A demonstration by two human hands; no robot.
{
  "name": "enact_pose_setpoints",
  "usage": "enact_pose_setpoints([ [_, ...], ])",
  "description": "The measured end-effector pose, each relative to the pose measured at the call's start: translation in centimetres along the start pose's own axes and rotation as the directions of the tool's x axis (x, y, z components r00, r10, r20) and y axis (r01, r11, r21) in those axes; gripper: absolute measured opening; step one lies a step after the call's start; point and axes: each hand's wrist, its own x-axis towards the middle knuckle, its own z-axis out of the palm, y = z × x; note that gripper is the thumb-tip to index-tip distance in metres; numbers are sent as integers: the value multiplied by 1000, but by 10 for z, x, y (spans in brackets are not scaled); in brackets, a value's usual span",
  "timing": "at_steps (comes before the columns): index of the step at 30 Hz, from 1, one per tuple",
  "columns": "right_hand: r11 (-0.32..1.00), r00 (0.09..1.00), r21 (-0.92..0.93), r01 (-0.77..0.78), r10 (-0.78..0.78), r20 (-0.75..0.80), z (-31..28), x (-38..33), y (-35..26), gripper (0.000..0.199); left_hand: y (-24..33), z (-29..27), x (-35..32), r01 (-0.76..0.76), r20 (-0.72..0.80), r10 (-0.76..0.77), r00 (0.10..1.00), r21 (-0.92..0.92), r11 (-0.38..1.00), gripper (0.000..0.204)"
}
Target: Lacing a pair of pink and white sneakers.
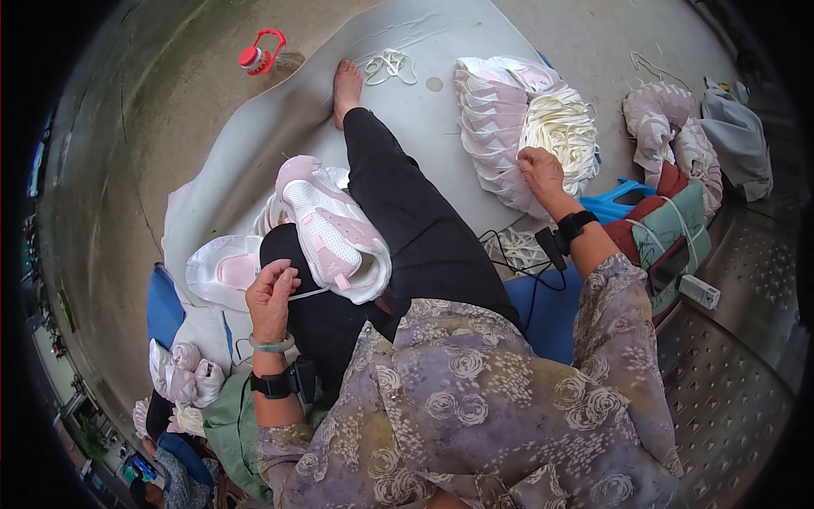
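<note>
A pink and white sneaker [335,233] lies across my left thigh, its opening toward me. My left hand [271,297] is closed in a pinch beside it, on a thin white shoelace [309,294] that runs toward the shoe's heel. Out to the right, my right hand [541,176] has curled fingers at the near edge of a thick bundle of cream shoelaces [560,127]. Whatever is between those fingers is hidden. The bundle rests against a stack of pink and white shoe uppers [492,136] on the grey sheet.
Loose laces [390,66] lie past my bare foot [346,89]. A bottle with a red cap and handle [263,55] stands far left. More shoe parts [225,267] sit beside my left knee. Right are a blue plastic thing [615,202], tied cloth bundle [678,229] and small white box [699,292].
</note>
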Motion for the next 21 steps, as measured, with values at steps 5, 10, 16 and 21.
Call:
enact_pose_setpoints([
  [5, 955, 996, -286, 81, -68, 58, 18, 4, 48, 11, 0, -2, 3, 49, -81, -50, 995, -17, 999, 16],
  [10, 932, 992, -346, 109, -81, 95, 22, 6, 49, 10, 2, -1, 6, 58, -85, -56, 995, 12, 998, 15],
  [16, 890, 984, -421, 174, -141, 109, 25, 1, 51, 9, 7, 2, 12, 18, -71, -14, 997, 56, 998, 14],
  [21, 906, 994, -409, 105, -88, 61, 25, -1, 40, 7, 13, 6, 5, -40, -63, 46, 997, 95, 995, 15],
])
